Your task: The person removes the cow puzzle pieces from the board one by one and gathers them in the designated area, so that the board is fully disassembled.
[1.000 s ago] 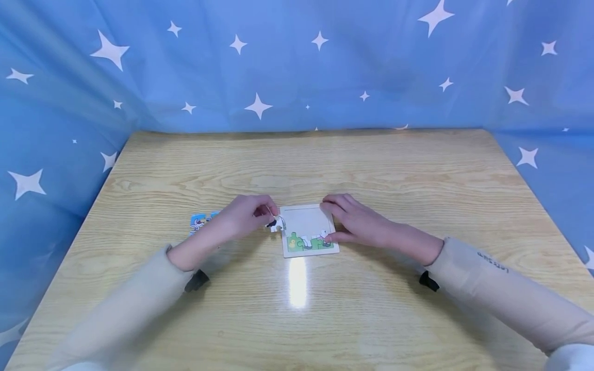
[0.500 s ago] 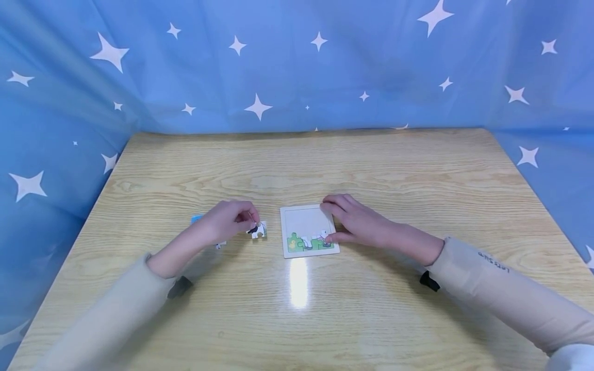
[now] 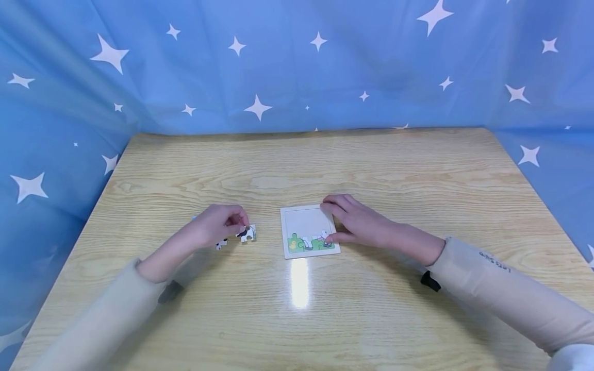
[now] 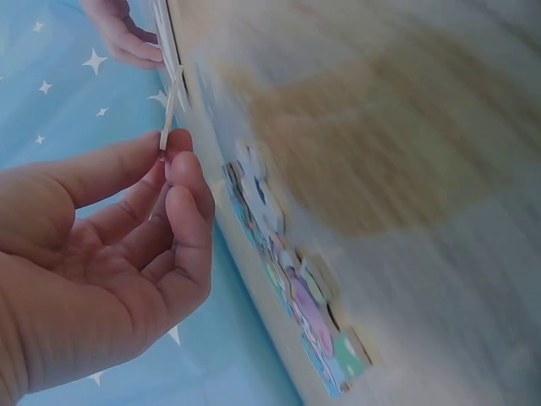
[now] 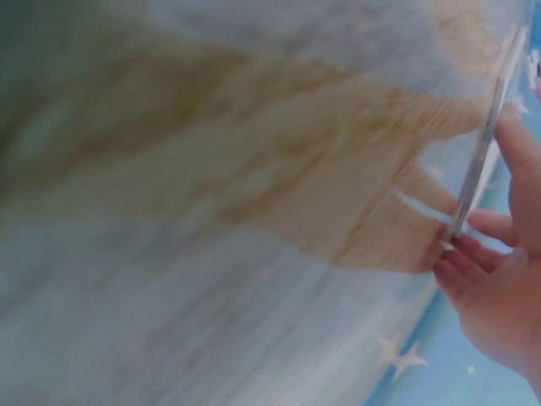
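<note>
My left hand pinches a jigsaw piece printed with a black and white cow pattern between thumb and fingertips. In the left wrist view the piece appears edge-on above the table. To its right lies a square puzzle board with a pale frame; green pieces showing a yellow chick and white legs fill its near strip, and the rest is bare. My right hand holds the board's right side, fingers at the far corner and thumb lower on the edge. In the right wrist view the board shows edge-on.
Loose jigsaw pieces lie on the table beneath and beside the left hand, mostly hidden by it in the head view. The wooden table reaches back to a blue star-patterned curtain.
My left hand has moved left, away from the board, carrying the cow-patterned piece towards the loose pieces. My right hand and the board have stayed in place.
</note>
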`<state>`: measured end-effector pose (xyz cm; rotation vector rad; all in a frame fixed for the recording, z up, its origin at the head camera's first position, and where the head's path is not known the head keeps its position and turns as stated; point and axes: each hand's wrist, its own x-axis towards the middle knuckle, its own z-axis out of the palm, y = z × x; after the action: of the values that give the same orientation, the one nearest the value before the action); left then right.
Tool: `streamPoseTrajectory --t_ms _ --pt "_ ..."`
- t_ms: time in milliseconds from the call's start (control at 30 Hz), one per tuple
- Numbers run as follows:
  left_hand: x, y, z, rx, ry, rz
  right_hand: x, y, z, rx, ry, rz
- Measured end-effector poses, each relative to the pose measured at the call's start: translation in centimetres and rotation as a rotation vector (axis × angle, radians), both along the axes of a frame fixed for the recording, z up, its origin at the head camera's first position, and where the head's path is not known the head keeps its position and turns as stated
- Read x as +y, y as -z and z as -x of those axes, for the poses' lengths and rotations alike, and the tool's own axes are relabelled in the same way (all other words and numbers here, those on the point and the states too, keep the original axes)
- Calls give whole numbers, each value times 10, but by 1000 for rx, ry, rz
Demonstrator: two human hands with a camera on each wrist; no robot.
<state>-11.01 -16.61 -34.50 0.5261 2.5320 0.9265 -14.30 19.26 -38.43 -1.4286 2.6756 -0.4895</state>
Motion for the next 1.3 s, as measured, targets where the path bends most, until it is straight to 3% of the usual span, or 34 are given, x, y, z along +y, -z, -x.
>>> streamPoseTrajectory --t_ms 467,933,1300 --pt "-8 4 -3 48 -19 37 0 1 1 -17 -11 -3" --pt "-6 4 -1 66 -30 130 1 1 2 -18 -7 4" --pt "-6 2 -1 91 -43 129 1 1 2 -24 -2 -5"
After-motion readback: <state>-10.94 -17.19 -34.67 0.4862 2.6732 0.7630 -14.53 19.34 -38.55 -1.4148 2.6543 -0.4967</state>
